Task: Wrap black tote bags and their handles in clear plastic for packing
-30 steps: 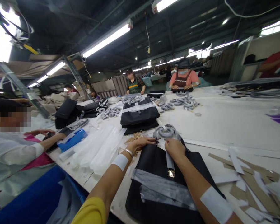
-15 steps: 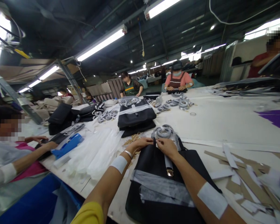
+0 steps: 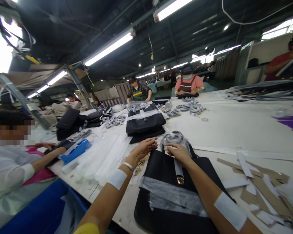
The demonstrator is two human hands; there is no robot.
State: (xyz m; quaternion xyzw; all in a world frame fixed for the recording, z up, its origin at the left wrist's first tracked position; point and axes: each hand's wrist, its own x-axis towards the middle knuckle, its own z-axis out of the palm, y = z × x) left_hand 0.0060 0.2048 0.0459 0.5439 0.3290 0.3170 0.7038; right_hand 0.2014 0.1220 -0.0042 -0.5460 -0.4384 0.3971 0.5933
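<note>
A black handbag (image 3: 171, 214) lies on the table before me, translucent wrap across its lower front. A wrapped grey strap with a gold clasp (image 3: 180, 179) runs down its middle, and a coiled grey strap (image 3: 174, 138) rests at its top. My left hand (image 3: 145, 147) is just left of the bag's top, fingertips pinched together; a thin thread-like thing seems to be at them, too small to make out. Over the bag's top edge, beside the wrapped handle, my right hand (image 3: 178, 153) has its thumb and fingers closed together. What they hold, if anything, is hidden.
More black bags (image 3: 145, 120) are stacked ahead, near coiled straps (image 3: 190, 108). White plastic sleeves (image 3: 104, 156) and a blue tape dispenser (image 3: 75, 152) lie left, beside a co-worker (image 3: 12, 172). Cardboard and paper strips (image 3: 261, 185) cover the right side.
My hands have moved apart; the left has lifted away to the left from the bag's handle. The right stays near the bag's top. The view has shifted slightly.
</note>
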